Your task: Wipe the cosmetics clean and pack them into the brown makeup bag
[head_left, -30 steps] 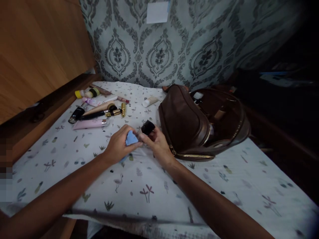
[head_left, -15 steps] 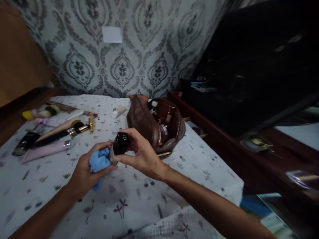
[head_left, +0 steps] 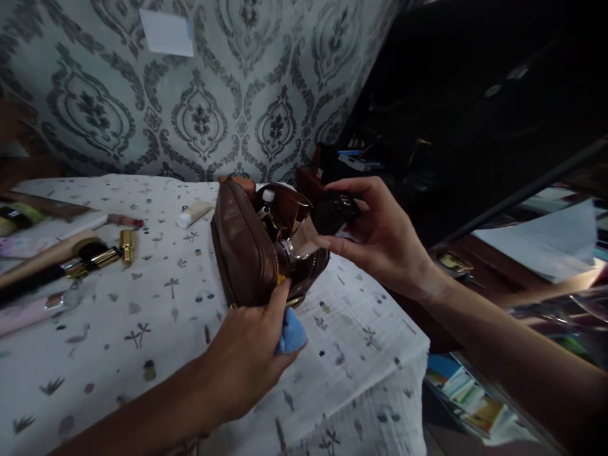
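Note:
A brown cosmetic bag stands unzipped, with several bottles and cosmetics inside. My right hand grips a foundation bottle by its black cap, thumb on one side and fingers on the other. The bottle is tilted, its clear beige end at the bag's opening. My left hand is closed around a crumpled blue cloth, and its fingers reach the bag's near zipped edge. Whether they pinch that edge I cannot tell.
A cream tube lies left of the bag. Farther left are a gold lipstick, a pink tube and brushes on the patterned cloth. A large black panel leans at right; books lie below the table edge.
The foundation bottle has moved right, from between both hands to the bag's opening, now in my right hand alone. My left hand has come to the bag with the blue cloth. The view has swung right.

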Available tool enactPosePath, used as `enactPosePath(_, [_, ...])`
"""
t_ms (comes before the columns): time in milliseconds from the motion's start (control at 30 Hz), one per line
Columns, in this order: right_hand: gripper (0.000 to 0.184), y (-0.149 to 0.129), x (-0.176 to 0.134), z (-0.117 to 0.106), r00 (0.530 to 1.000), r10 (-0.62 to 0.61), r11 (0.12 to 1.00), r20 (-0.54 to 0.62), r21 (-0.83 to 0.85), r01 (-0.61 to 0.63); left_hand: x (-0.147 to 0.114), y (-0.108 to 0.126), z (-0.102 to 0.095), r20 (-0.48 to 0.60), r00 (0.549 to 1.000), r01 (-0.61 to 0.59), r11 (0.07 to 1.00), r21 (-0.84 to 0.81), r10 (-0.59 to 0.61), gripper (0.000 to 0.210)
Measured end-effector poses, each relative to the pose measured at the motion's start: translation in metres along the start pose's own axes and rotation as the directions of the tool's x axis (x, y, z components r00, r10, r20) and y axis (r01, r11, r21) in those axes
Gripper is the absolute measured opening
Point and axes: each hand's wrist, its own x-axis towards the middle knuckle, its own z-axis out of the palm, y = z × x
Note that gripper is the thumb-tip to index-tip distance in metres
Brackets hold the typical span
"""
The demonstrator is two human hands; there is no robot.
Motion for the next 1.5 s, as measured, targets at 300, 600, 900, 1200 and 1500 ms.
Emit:
enactPosePath(300, [0.043, 0.005, 0.009, -0.01, 0.94, 0.263, 0.964, 0.219, -0.093, -0.248, -0.007, -0.031, 0.024, 0.043, 0.973, -0.232, 0.966, 0.113, 0.228, 0.095])
enactPosePath(600, [0.027, 0.007, 0.015, -0.005, 0.891, 0.345, 0.936, 0.296, -0.033, -0.352, -0.008, -0.033, 0.025, 0.019, 0.96, -0.28, 0.949, 0.142, 0.28, 0.11])
enactPosePath(900, [0.031, 0.001, 0.018, -0.004, 0.819, 0.214, 0.925, 0.533, -0.379, 0.005, -0.008, -0.031, 0.023, 0.048, 0.963, -0.271, 0.937, 0.219, 0.267, 0.107])
enactPosePath(1200, [0.037, 0.003, 0.018, -0.001, 0.669, 0.272, 0.807, 0.691, -0.543, 0.233, -0.008, -0.028, 0.019, 0.099, 0.966, -0.258, 0.938, 0.232, 0.241, 0.105])
enactPosePath(1500, [0.036, -0.002, 0.02, 0.005, 0.66, 0.245, 0.694, 0.71, -0.604, 0.391, -0.008, -0.032, 0.021, 0.16, 0.962, -0.249, 0.951, 0.183, 0.221, 0.089])
